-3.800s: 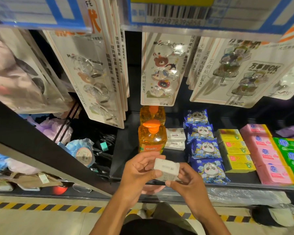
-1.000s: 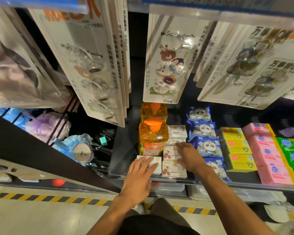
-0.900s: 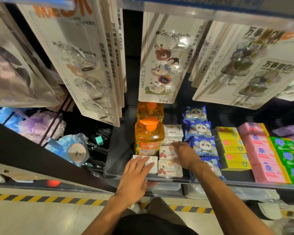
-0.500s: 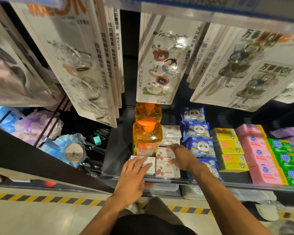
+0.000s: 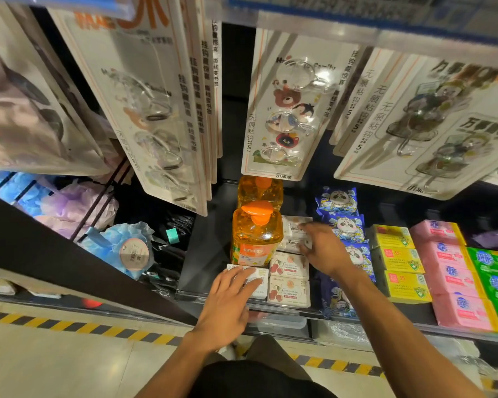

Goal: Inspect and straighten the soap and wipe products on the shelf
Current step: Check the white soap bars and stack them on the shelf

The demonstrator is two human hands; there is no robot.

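While the left hand (image 5: 227,308) lies flat, fingers (image 5: 242,278) spread and gripping nothing, on a white soap box (image 5: 260,282) just in front of the orange pump bottle (image 5: 256,234), the right hand (image 5: 325,251) reaches further back, to the right of that bottle, its fingers loosely open over the pale soap boxes (image 5: 295,228) there; whether they press or only touch I cannot tell. Just right of the bottle's base, two cherry-printed soap boxes (image 5: 289,278) lie one behind the other, square to the shelf (image 5: 210,254) edge and close together, so that short column looks already tidied. Further right of the bottle runs a column of blue panda wipe packs (image 5: 342,222), the nearer ones partly hidden under the right forearm; those in sight sit slightly askew and seem not yet dealt with. Beyond them, still to the right, the yellow soap boxes (image 5: 397,259), pink soap boxes (image 5: 446,262) and green soap boxes (image 5: 492,271) stand in fairly even rows, and I judge they need only a look. A second orange bottle (image 5: 259,188) stands directly behind the first, in line. By this reading the work is in its early middle: the boxes nearest the bottle are being squared up, the white box under the left hand is near its place at the shelf front, and the wipes and coloured rows remain to be checked.
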